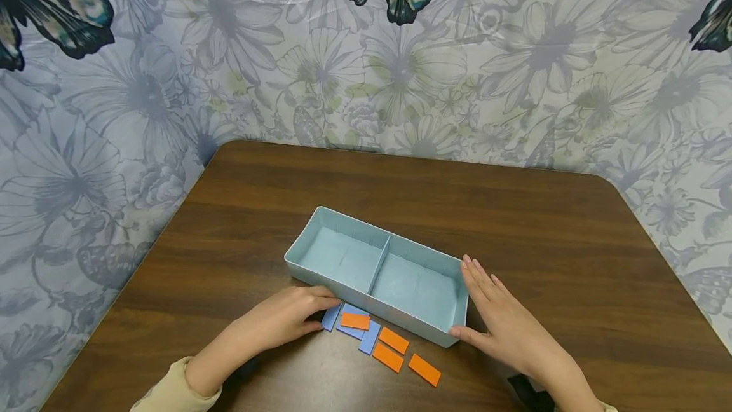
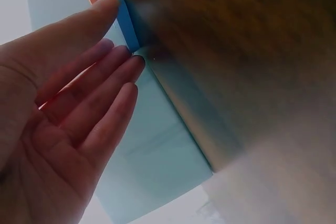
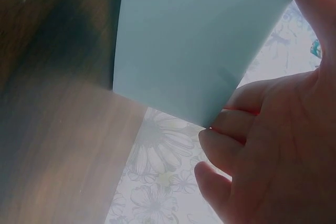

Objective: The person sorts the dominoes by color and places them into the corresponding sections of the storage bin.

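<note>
A light blue tray [image 1: 394, 239] with two empty compartments lies in the middle of the brown table [image 1: 532, 234]. My left hand [image 1: 311, 311] lies at the tray's near left side, fingers straight, tips touching the near wall [image 2: 157, 145] above a blue tile [image 2: 126, 19]. My right hand [image 1: 486, 307] rests flat against the tray's right end [image 3: 194, 40], thumb at the near corner. Several orange tiles [image 1: 393, 340] and three blue tiles [image 1: 368, 337] lie on the table just in front of the tray. One orange tile [image 1: 355, 321] lies on top of a blue one.
The table's rounded back corners meet a flowered cloth backdrop [image 1: 400, 62] that hangs close behind and at both sides. A small dark object [image 1: 523, 390] shows at the table's near edge under my right forearm.
</note>
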Motion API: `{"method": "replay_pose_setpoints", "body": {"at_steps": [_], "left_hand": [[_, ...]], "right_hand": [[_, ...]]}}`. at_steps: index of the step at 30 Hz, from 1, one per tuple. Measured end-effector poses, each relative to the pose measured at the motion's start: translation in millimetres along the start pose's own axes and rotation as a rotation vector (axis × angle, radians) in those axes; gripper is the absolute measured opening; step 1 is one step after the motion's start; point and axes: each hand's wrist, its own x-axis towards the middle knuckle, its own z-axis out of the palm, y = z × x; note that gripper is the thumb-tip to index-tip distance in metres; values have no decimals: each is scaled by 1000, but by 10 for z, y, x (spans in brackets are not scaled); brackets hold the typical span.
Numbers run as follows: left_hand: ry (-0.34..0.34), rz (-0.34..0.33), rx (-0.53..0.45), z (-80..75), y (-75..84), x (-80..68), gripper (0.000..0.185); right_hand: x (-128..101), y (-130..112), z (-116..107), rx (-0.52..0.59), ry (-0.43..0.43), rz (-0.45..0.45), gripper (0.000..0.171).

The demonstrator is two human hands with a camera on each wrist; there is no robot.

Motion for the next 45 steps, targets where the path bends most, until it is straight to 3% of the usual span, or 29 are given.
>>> {"method": "replay_pose_setpoints", "body": {"at_steps": [5,13,27,45], "left_hand": [[-5,2,19,-1,-3,5,40],[-16,65,84,21,12,71,41],[-70,89,96,28,54,171,38],[-27,67,104,-165,99,-3,36]], "right_hand": [[8,-14,-5,5,-2,-1,95],[-86,-31,7,6,57,-9,93],[-198,-21,48,-16,110,-25,92],[-5,-60,18,1,73,-52,92]]}}
